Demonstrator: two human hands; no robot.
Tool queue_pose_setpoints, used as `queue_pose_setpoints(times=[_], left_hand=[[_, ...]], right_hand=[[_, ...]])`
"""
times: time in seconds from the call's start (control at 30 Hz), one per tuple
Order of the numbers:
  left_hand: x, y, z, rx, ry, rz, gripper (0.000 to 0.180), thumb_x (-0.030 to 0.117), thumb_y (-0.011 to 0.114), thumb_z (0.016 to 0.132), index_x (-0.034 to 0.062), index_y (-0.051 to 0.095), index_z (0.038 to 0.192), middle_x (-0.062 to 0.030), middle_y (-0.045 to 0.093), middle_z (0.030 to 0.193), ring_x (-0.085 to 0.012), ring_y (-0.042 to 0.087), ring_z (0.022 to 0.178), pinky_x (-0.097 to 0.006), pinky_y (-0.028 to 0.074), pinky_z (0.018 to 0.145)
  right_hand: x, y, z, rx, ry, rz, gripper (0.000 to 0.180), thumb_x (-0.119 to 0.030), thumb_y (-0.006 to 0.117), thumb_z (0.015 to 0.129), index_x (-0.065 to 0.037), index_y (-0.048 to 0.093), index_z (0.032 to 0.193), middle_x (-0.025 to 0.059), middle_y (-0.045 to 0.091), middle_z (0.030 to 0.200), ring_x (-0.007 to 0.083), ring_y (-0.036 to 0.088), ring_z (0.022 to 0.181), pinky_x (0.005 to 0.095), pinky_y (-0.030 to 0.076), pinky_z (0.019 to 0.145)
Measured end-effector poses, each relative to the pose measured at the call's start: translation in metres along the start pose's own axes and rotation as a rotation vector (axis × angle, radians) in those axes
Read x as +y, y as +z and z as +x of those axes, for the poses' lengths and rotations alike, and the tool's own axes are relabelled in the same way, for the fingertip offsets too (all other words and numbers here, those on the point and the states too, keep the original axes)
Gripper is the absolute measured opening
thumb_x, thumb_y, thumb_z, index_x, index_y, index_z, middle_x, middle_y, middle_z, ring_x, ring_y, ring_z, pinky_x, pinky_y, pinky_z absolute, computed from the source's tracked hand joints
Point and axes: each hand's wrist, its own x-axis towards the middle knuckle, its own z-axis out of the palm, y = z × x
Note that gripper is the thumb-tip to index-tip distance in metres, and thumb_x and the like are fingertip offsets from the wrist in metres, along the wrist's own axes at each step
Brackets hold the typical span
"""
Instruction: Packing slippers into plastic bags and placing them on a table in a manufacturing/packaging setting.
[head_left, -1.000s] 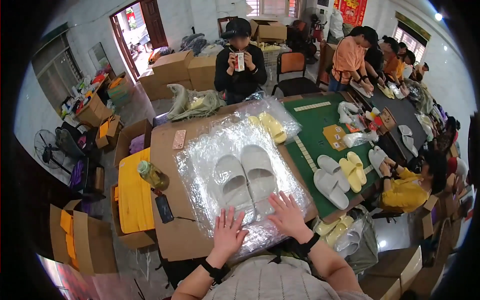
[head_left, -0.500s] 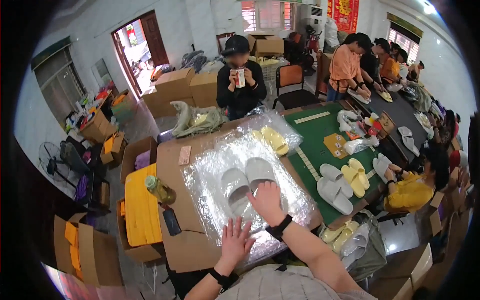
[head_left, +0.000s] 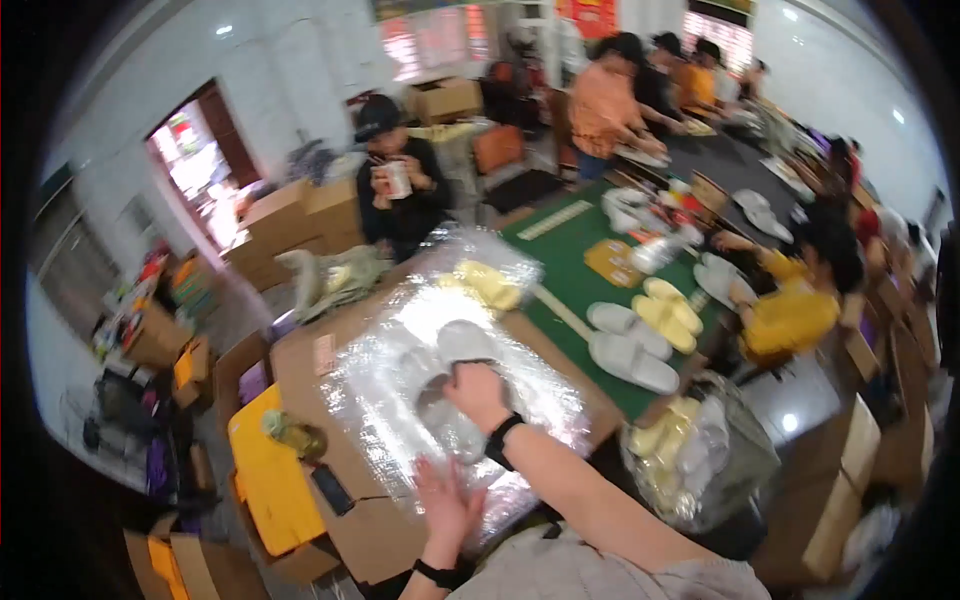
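Note:
A pair of pale grey slippers [head_left: 467, 341] rests amid clear, shiny plastic sheeting [head_left: 375, 385] in front of me; whether they lie on it or under a layer, I cannot tell. My right hand [head_left: 478, 393] is at the foot opening of the right slipper, its fingers curled down against it, though motion blurs them. Nearer to me, my left hand [head_left: 447, 497] lies flat on the plastic with fingers apart and nothing held. Pale yellow slippers [head_left: 485, 286] sit under or in the plastic at the far end.
Left of the plastic are a bottle [head_left: 295, 435] and a dark phone [head_left: 332, 489] near a yellow-topped box [head_left: 265, 465]. Grey slippers [head_left: 632, 362] and yellow slippers [head_left: 668, 314] stand on the green table [head_left: 560, 245]. A person drinking [head_left: 405, 190] is across; others work rightward.
My right hand's spread fingers have curled at the right slipper's opening. My left hand stays flat on the plastic. The whole view has shifted and tilted with my head.

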Motion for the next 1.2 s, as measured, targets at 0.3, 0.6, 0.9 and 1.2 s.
queue_pose_setpoints(times=[0.3, 0.6, 0.9, 1.2], left_hand=[[-0.001, -0.014, 0.006, -0.136, -0.045, 0.100, 0.095, 0.043, 0.072, 0.084, 0.0023, 0.026, 0.158, -0.0221, 0.015, 0.166, -0.0401, 0.010, 0.154, -0.055, 0.012, 0.122], [0.003, -0.021, 0.009, -0.128, 0.030, 0.310, 0.089, 0.055, 0.065, 0.088, 0.0011, 0.035, 0.153, -0.0259, 0.024, 0.161, -0.0390, 0.036, 0.145, -0.056, 0.027, 0.117], [0.038, -0.051, 0.024, -0.332, 0.018, 0.288, 0.089, 0.050, 0.064, 0.090, 0.0009, 0.030, 0.156, -0.0366, 0.029, 0.155, -0.0537, 0.032, 0.140, -0.063, 0.028, 0.112], [0.021, -0.040, 0.039, -0.407, 0.107, 0.470, 0.054, 0.036, 0.067, 0.091, 0.0018, 0.060, 0.132, -0.0205, 0.060, 0.135, -0.0496, 0.044, 0.132, -0.061, 0.037, 0.107]], right_hand=[[0.123, -0.083, -0.022, 0.289, 0.236, 0.233, 0.027, -0.028, 0.069, 0.081, -0.001, 0.064, 0.082, 0.0175, 0.068, 0.079, 0.0376, 0.065, 0.077, 0.0476, 0.052, 0.069], [0.359, -0.200, -0.220, 0.728, 0.902, 0.001, 0.027, -0.025, 0.074, 0.081, 0.001, 0.066, 0.084, 0.0190, 0.068, 0.079, 0.0353, 0.066, 0.074, 0.0436, 0.050, 0.068], [0.516, -0.161, -0.308, 0.471, 1.303, -0.126, 0.037, -0.032, 0.073, 0.080, -0.001, 0.067, 0.100, 0.0226, 0.070, 0.103, 0.0430, 0.067, 0.096, 0.0517, 0.052, 0.086], [0.572, -0.159, -0.282, 0.159, 1.373, -0.266, 0.033, -0.029, 0.068, 0.085, -0.001, 0.069, 0.102, 0.0215, 0.072, 0.106, 0.0405, 0.069, 0.102, 0.0487, 0.055, 0.087]])
